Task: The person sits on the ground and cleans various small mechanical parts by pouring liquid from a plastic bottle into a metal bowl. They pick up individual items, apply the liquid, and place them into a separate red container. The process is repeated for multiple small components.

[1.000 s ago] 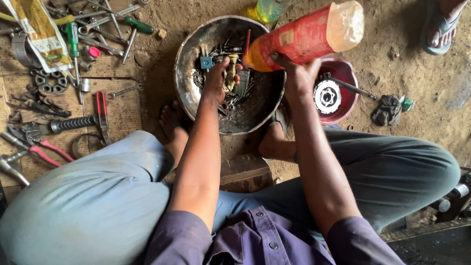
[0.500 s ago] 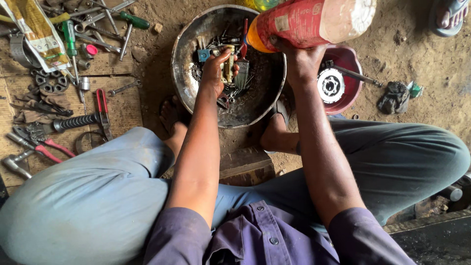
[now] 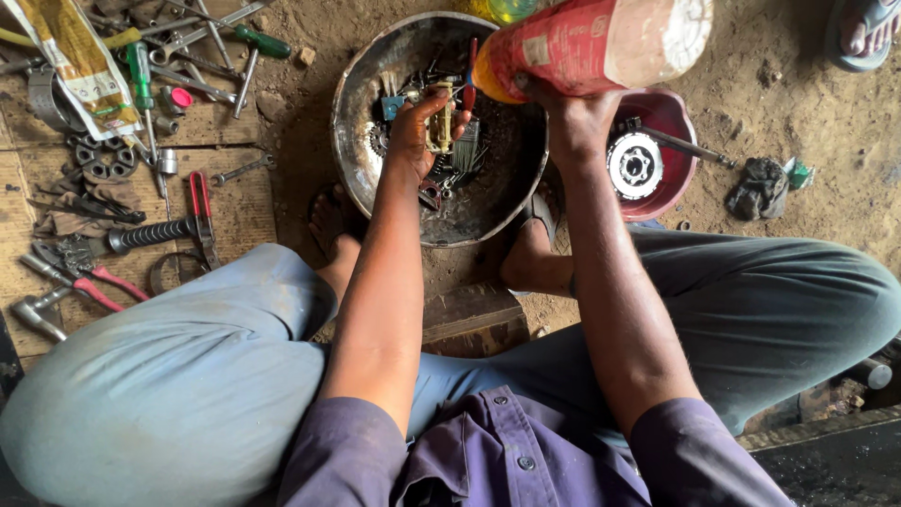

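Observation:
A round, dirty metal basin (image 3: 361, 89) sits on the dirt floor between my feet, holding several small greasy engine parts and a brush. My left hand (image 3: 418, 131) is over the basin, gripping a small brass-coloured metal part (image 3: 439, 127). My right hand (image 3: 568, 117) holds a red plastic bottle (image 3: 582, 42) tipped on its side, its orange neck pointing left over the basin just above the part. Whether liquid is coming out cannot be seen.
A red bowl (image 3: 671, 117) with a round clutch-like disc (image 3: 635, 166) stands right of the basin. Screwdrivers, wrenches, pliers (image 3: 80, 272) and sockets lie on wooden boards at left. A dark rag (image 3: 758, 188) is at right, another person's sandalled foot (image 3: 863, 28) top right.
My right hand has tilted the red bottle further toward the basin. My left hand has lifted the brass part higher, closer to the bottle's neck.

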